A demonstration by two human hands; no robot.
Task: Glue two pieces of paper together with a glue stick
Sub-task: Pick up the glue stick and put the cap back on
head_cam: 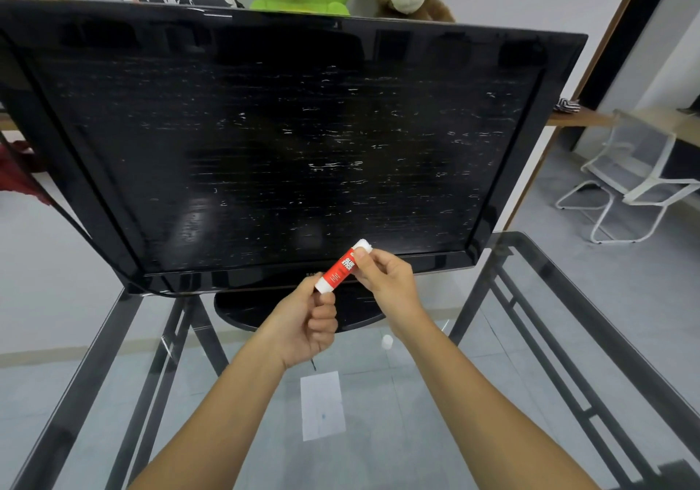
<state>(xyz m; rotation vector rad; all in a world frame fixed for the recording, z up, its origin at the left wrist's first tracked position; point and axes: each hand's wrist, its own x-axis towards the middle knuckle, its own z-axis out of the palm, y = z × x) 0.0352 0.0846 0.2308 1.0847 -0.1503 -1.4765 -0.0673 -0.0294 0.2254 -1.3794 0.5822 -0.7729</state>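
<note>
A red and white glue stick (pixel 342 267) is held tilted in the air in front of the television's lower edge. My left hand (pixel 307 323) pinches its lower white end. My right hand (pixel 382 281) grips its upper part near the white tip. A small white cap (pixel 387 341) lies on the glass table beneath my hands. A white piece of paper (pixel 322 405) lies flat on the glass between my forearms. I cannot tell whether it is one sheet or two stacked.
A large black television (pixel 280 148) on an oval stand (pixel 246 309) fills the far half of the glass table (pixel 568 338). Dark metal frame bars run under the glass. Plush toys sit behind the television. A white chair (pixel 636 182) stands to the right.
</note>
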